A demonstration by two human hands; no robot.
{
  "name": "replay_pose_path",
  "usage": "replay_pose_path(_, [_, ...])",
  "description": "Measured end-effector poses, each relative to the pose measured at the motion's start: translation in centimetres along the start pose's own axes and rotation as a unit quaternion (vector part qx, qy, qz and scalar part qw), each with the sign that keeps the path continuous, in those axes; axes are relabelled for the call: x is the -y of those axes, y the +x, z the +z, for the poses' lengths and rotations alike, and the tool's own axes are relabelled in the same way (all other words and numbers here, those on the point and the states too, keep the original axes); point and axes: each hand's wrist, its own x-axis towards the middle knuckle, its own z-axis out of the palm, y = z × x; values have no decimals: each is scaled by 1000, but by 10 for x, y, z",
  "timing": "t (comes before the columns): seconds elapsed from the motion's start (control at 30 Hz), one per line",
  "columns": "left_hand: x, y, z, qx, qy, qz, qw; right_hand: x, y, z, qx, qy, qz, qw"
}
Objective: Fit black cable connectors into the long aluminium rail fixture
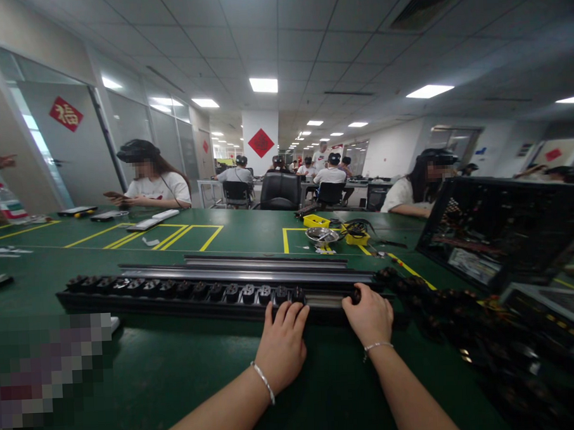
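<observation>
A long black rail point(177, 308) lies across the green table, with a row of round black socket modules point(215, 291) in its channel. My left hand point(283, 339) rests palm down at the rail's front edge, its fingertips by the modules at the right end of the row, fingers slightly apart and holding nothing I can see. Farther right, my right hand point(370, 313) pinches a small black module point(356, 295) over the rail. Between my hands a stretch of bare metallic channel shows. Behind the rail lie more metal and black strips point(265, 265).
Loose black modules point(463, 321) are piled at the right, near an open black computer case point(501, 231). A metal bowl point(321, 235) and yellow trays point(316, 221) stand behind the strips. People sit at the table's far side. A blurred-out object point(47, 377) lies front left.
</observation>
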Motion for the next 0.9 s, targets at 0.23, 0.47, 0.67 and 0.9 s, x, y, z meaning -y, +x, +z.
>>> replay_pose_path(0.23, [-1, 0, -1, 4, 0, -1, 1000, -1, 1, -1, 1, -5, 3, 1000])
replay_pose_path(0.47, [0, 0, 0, 0, -8, -2, 1000, -7, 4, -3, 10, 4, 14, 1000])
replay_pose_path(0.67, [1, 0, 1, -2, -19, 0, 1000, -16, 5, -1, -10, -18, 11, 1000])
replay_pose_path(0.9, [1, 0, -1, -5, -20, 4, 1000, -15, 4, -2, -4, -4, 20, 1000])
